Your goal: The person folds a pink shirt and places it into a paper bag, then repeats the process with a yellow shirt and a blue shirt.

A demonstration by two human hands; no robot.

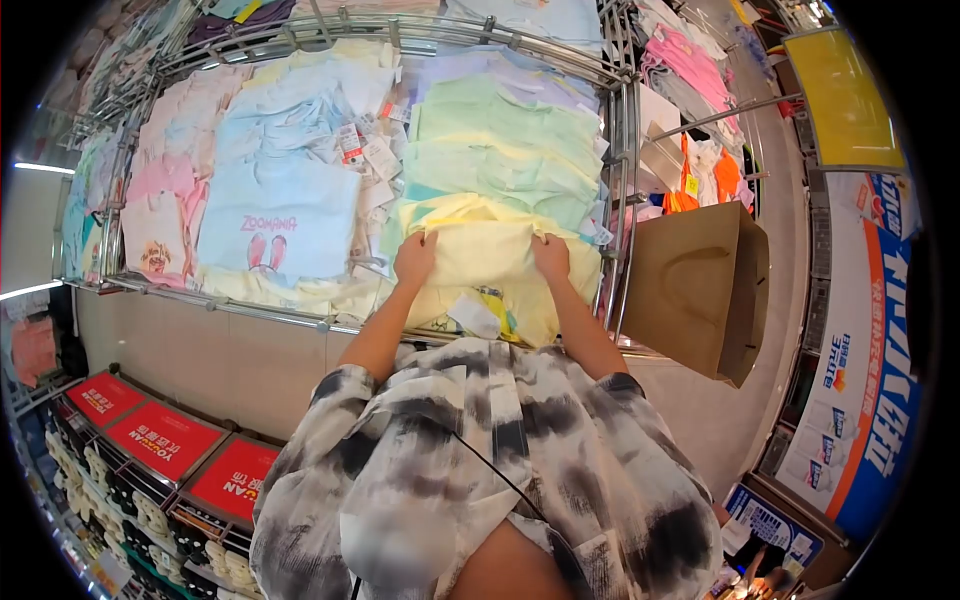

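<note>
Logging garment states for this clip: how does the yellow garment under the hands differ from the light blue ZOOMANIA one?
The yellow garment is gripped at its top edge by the left hand and right hand; the light blue garment lies untouched. The yellow garment shows no print; the light blue garment bears pink lettering and a pink motif. The yellow garment is bunched, the light blue garment flat. Both lie on the wire-framed display.

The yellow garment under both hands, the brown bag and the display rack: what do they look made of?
Yellow garment: soft matte fabric, likely cotton knit; it creases under the fingers.
Brown bag: dull kraft-like paper, stiff with folded edges.
Display rack: shiny metal bars.
</note>
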